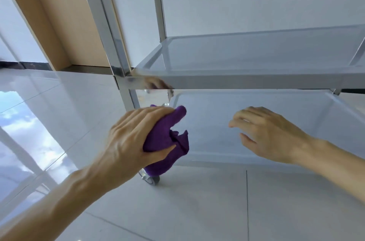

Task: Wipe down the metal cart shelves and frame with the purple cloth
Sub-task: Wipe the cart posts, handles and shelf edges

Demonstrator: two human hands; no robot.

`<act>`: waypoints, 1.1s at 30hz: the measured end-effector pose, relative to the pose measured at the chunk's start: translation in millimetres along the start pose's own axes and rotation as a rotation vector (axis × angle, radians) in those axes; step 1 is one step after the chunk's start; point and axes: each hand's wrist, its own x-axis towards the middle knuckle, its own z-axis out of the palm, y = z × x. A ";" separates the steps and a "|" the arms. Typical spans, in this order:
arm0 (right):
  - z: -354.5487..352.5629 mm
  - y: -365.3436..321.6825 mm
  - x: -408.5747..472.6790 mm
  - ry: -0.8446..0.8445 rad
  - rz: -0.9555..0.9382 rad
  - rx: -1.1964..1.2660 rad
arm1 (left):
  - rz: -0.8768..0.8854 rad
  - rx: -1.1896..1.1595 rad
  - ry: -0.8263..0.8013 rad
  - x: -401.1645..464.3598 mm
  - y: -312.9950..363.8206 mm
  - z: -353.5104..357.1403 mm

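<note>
The metal cart fills the upper right, with a middle shelf (256,57) and a bottom shelf (217,122) below it. A shiny upright post (104,29) runs down the cart's near left corner. My left hand (130,142) grips the bunched purple cloth (167,138) in front of the bottom shelf's left corner, just below the middle shelf's front rail (256,83). My right hand (270,134) hovers over the bottom shelf with relaxed, slightly bent fingers and holds nothing. Whether the cloth touches the frame is hidden by my hand.
A caster wheel (153,179) peeks out under the cloth at the cart's near left corner. Glossy white floor tiles (59,122) reflect sky and window frames. A white wall stands behind the cart, and a wooden door frame (59,13) stands to the left.
</note>
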 end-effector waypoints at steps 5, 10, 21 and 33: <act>44.2 34.2 -19.2 -0.349 0.339 0.101 | -0.012 0.045 -0.260 -13.6 -25.8 48.3; 79.8 54.1 -52.5 -0.373 0.533 0.087 | -0.090 0.088 -0.448 -23.5 -43.2 95.4; 119.6 40.7 -79.5 -0.386 0.649 0.124 | 0.011 0.132 -0.383 -50.3 -53.8 139.8; 113.1 35.8 -82.2 -0.370 0.620 0.128 | 0.267 -0.024 -0.425 -2.7 18.1 191.8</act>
